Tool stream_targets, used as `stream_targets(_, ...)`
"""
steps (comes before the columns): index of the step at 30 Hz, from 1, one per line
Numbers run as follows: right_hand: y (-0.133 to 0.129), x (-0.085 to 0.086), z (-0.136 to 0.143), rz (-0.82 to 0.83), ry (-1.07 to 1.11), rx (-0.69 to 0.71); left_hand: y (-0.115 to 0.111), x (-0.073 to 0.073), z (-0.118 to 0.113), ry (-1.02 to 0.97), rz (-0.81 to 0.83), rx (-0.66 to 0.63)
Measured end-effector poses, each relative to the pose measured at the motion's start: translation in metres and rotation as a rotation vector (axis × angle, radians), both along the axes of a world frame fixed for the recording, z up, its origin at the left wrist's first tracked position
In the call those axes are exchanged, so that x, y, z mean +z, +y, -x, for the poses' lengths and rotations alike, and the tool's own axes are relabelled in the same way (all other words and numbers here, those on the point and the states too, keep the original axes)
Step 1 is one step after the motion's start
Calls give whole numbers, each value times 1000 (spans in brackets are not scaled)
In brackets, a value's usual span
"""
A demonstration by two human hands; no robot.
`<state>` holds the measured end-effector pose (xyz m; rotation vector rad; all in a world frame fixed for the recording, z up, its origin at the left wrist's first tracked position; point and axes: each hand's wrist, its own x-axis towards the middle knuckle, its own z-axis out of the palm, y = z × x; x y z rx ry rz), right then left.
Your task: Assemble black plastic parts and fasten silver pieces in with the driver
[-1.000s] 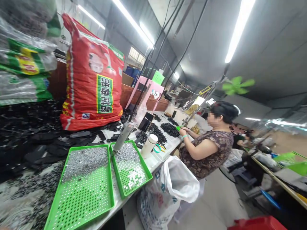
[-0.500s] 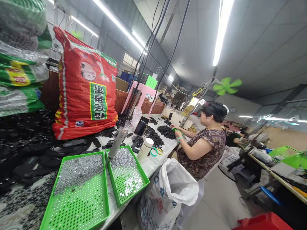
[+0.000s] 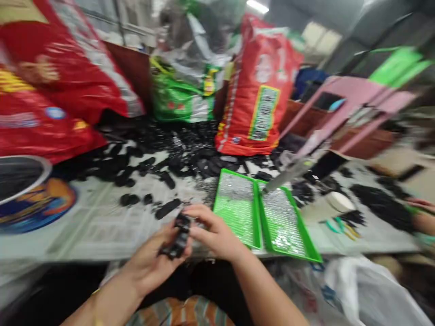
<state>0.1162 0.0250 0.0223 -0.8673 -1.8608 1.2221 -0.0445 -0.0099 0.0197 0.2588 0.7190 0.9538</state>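
My left hand (image 3: 149,267) is palm up near the table's front edge, with its fingers curled round a small cluster of black plastic parts (image 3: 180,235). From the right, my right hand (image 3: 217,233) reaches across, its thumb and fingertips closed against the upper end of the same parts. Motion blur hides their exact shape and number. Just beyond my hands lies a flat, elongated black piece (image 3: 167,208) on the table. To the right are two green perforated trays, the nearer one (image 3: 257,226) and the farther one (image 3: 307,235), both with small silvery metal pieces.
A grey powered screwdriver (image 3: 287,175) slants over the farther tray. Beside it are a white bottle (image 3: 326,206) and yellow-handled pliers (image 3: 351,232). A red sack (image 3: 261,90) stands behind, among scattered black parts. At left is a round container (image 3: 23,181). A co-worker's arm (image 3: 424,222) shows at far right.
The view has swung left and down. Both my hands and the black parts are now in sight, while the trays and red sack appear farther right.
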Motion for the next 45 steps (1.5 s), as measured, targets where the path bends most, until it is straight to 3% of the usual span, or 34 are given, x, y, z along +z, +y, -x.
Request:
stream_targets(3, 2, -5, -6, 117, 75, 38, 4, -1, 2, -131, 95, -112)
stream_targets(5, 0, 0, -10, 139, 58, 12, 5, -4, 1, -84, 65, -109)
stream_targets(8, -3, 9, -16, 20, -98, -129, 9, -10, 7, 187, -119, 127)
stream_targets(10, -4, 14, -21, -105, -240, -223, 14, -10, 12, 399, -294, 190)
stream_targets(14, -3, 15, -27, -243, -369, -288, 18, -4, 15, 801, -590, -5)
stream_targets(20, 3, 5, -32, -321, -422, -242, 21, -1, 17, 1072, -753, 120)
stream_targets(25, 5, 1, -32, -351, -451, -206, 28, 5, 25, 1176, -1010, -14)
stream_targets(36, 2, -8, -35, -379, -406, -221, 26, 4, 22, 1111, -940, -117)
stream_targets(41, 1, -8, -31, -441, -391, -238, 20, 0, 19, 1092, -928, -41)
stream_targets(45, 0, -13, -29, -402, -372, -263, 18, -4, 18, 1065, -890, 3)
